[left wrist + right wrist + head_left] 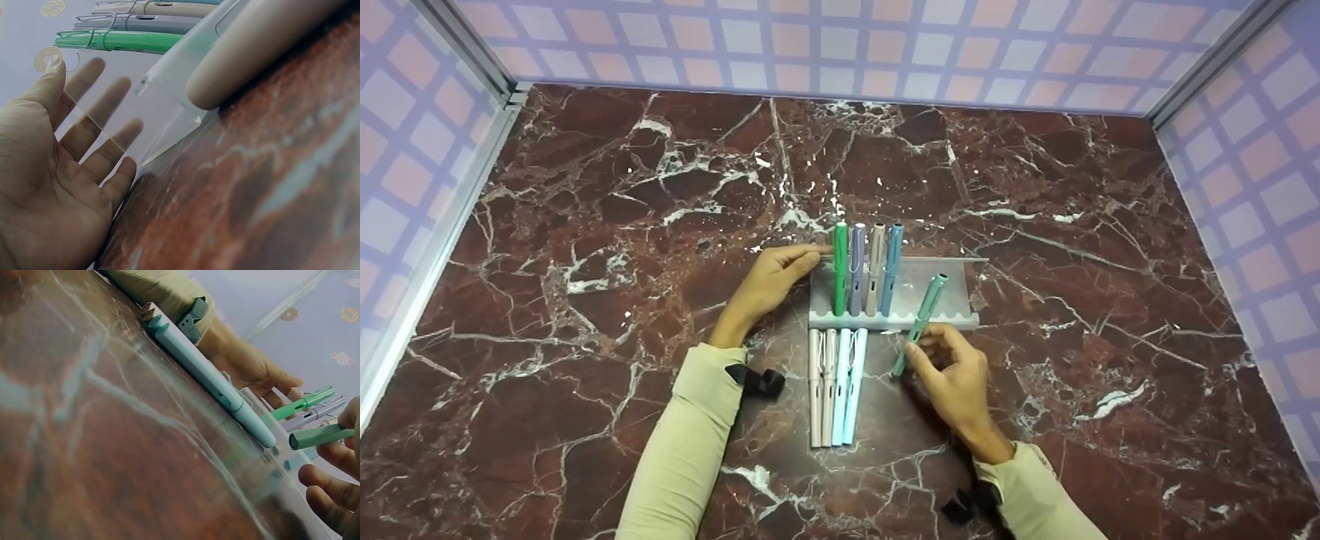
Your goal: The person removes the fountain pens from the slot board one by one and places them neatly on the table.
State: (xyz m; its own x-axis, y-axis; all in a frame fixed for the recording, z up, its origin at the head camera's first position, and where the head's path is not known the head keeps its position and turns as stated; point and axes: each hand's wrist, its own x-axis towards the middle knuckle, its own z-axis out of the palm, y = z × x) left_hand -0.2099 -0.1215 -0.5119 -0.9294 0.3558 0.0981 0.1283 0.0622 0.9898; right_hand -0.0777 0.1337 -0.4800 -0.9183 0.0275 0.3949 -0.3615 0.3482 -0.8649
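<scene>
A clear pen rack (937,296) stands on the marbled table, with a notched front ledge. Leaning in its left slots are a bright green pen (840,270), a purple pen (856,274), a taupe pen (874,274) and a blue pen (892,274). My left hand (772,281) holds the rack's left edge; through the clear sheet its fingers (107,101) show behind, thumb in front. Between thumb and fingers, my right hand (956,371) pinches a dark green pen (928,304), tilted in front of the rack's right half. Its lower end (315,437) shows in the right wrist view.
In front of the rack, two taupe pens (821,397) and two light blue pens (850,397) lie side by side on the table (585,405). Checked panels (840,52) enclose the back and sides. A black wrist mount (761,381) is on the left sleeve.
</scene>
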